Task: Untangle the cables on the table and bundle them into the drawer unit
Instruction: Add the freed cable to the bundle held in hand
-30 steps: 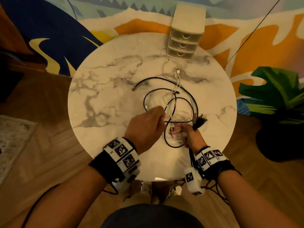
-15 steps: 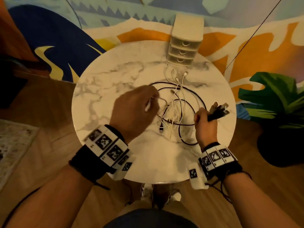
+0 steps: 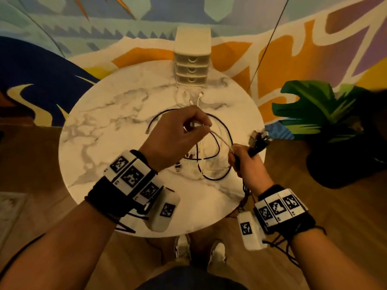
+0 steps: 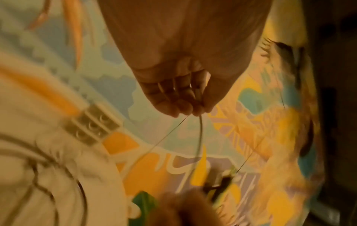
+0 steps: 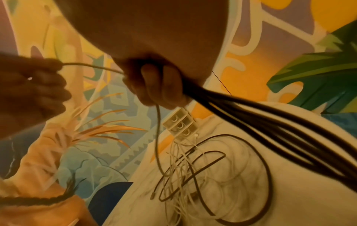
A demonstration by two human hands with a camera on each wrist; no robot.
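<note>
Over the middle of the round marble tabletop, one pale cable runs taut between the two hands, lifted clear of the surface. One end is pinched between thumb and fingertips of the left hand, whose other fingers are curled in; the left wrist view shows the same pinch, with the cable hanging down from the fingertips. Its other end meets the right hand, which is clenched round a bundle of black cables. The plug ends of that bundle stick up past the right hand's knuckles, and in the right wrist view at least four black strands fan out from the fist; an exact count cannot be told. A single thin dark strand also drops from that fist toward the heap below.

Beneath and between the hands, the tangle lies on the tabletop: two or three black loops laid across a knot of thin white cables, too interwoven to number. Several white plug ends reach out of the heap toward the far edge, just in front of the one drawer unit. It stands upright at the far rim of the tabletop, cream coloured, with three drawers stacked, all closed, well apart from both hands.

Beyond the tabletop to the right stands one large-leaved green plant in a dark pot on the wooden floor, and a colourful patterned rug spreads behind
</note>
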